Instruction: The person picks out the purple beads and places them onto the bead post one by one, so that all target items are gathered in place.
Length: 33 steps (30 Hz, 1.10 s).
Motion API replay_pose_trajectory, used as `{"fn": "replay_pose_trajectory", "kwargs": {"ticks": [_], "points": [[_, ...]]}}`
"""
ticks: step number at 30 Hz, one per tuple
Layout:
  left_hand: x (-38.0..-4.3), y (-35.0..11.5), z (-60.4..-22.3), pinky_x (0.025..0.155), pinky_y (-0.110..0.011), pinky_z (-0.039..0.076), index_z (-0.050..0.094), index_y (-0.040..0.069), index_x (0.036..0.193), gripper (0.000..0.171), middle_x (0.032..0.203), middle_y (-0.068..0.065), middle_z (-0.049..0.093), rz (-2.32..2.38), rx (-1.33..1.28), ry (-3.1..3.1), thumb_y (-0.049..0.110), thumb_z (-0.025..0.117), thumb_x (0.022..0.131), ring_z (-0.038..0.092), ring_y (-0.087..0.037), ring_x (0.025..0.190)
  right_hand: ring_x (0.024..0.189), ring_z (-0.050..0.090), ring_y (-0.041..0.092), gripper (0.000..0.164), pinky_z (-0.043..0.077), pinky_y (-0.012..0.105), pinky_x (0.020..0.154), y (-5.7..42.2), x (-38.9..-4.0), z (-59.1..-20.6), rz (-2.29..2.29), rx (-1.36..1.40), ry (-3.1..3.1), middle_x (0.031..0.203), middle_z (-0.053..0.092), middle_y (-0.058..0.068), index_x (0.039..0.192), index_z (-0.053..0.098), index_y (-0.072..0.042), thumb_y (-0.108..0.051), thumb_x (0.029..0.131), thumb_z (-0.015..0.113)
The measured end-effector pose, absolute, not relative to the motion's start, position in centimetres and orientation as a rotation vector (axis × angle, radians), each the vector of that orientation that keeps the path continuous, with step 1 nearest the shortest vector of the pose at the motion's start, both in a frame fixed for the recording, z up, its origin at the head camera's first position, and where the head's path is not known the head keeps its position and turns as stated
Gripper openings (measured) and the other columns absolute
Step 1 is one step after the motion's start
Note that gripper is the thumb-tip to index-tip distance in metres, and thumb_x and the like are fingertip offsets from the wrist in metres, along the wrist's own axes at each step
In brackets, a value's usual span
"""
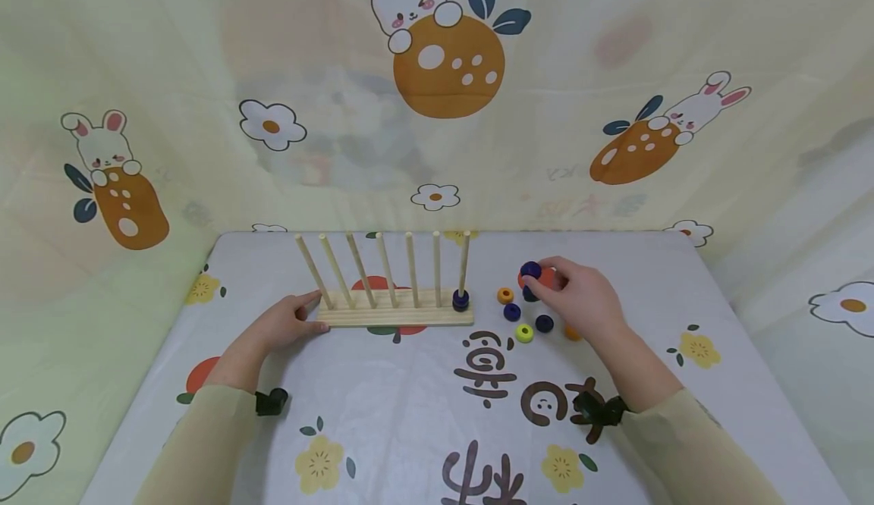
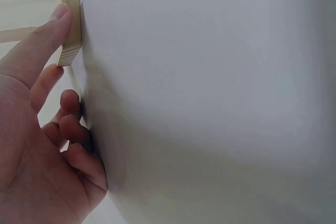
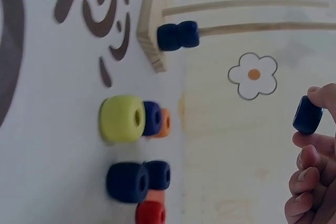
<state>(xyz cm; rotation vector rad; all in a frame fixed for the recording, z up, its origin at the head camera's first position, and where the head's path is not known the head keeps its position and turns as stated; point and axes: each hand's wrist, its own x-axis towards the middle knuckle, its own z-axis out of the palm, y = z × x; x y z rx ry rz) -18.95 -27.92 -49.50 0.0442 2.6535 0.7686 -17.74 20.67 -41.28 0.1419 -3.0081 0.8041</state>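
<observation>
A wooden rack (image 1: 389, 319) has a row of several upright pegs. My left hand (image 1: 283, 324) holds its left end; in the left wrist view the thumb (image 2: 50, 35) lies on the base's edge and the index finger touches the end. Two dark blue beads (image 3: 178, 35) sit stacked on the rightmost peg. My right hand (image 1: 586, 300) pinches another dark blue bead (image 3: 307, 115) between thumb and index finger, raised above the table right of the rack. Its other fingers are curled.
Loose beads lie right of the rack: a yellow-green bead (image 1: 524, 333), an orange bead (image 1: 505, 295), several dark blue ones (image 1: 544, 324) and a red bead (image 3: 150, 212). Another orange bead (image 1: 572, 332) is partly hidden by the right hand. A patterned cloth (image 1: 382, 399) covers the table.
</observation>
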Motion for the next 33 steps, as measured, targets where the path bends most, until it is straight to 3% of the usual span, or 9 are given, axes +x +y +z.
{"fn": "replay_pose_trajectory", "kwargs": {"ticks": [5,14,25,33], "points": [[-18.9,-27.9,-49.5,0.069,-0.037,0.034,0.038,0.009,0.153,0.083,0.089,-0.009,0.045,0.775,0.051,2.651,0.04,0.076,0.087,0.044,-0.023,0.082,0.085,0.053,0.028,0.058,0.044,0.037,0.07,19.6,-18.0,-40.4,0.832,0.16,-3.006,0.093,0.063,0.009,0.129,0.062,-0.011,-0.055,0.091,0.064],[-18.7,-27.8,-49.4,0.07,-0.037,0.033,0.038,0.007,0.152,0.082,0.087,-0.008,0.045,0.786,0.067,2.653,0.038,0.076,0.087,0.043,-0.024,0.082,0.074,0.05,0.024,0.052,0.04,0.034,0.064,17.9,-18.2,-38.7,0.844,0.209,-2.953,0.08,0.057,0.005,0.126,0.064,-0.012,-0.052,0.092,0.065],[-18.6,-27.6,-49.1,0.07,-0.037,0.033,0.039,0.007,0.152,0.081,0.09,-0.009,0.045,0.781,0.034,2.647,0.038,0.076,0.087,0.043,-0.024,0.083,0.066,0.05,0.023,0.054,0.041,0.035,0.058,15.6,-18.6,-36.6,1.033,0.255,-2.867,0.076,0.056,0.004,0.126,0.064,-0.015,-0.056,0.091,0.064],[-18.8,-27.8,-49.2,0.07,-0.037,0.033,0.039,0.009,0.152,0.081,0.088,-0.008,0.044,0.791,0.03,2.633,0.038,0.077,0.086,0.043,-0.023,0.082,0.07,0.05,0.023,0.049,0.041,0.035,0.059,13.9,-18.8,-35.4,1.113,0.298,-2.781,0.077,0.055,0.004,0.121,0.067,-0.016,-0.054,0.091,0.066]]}}
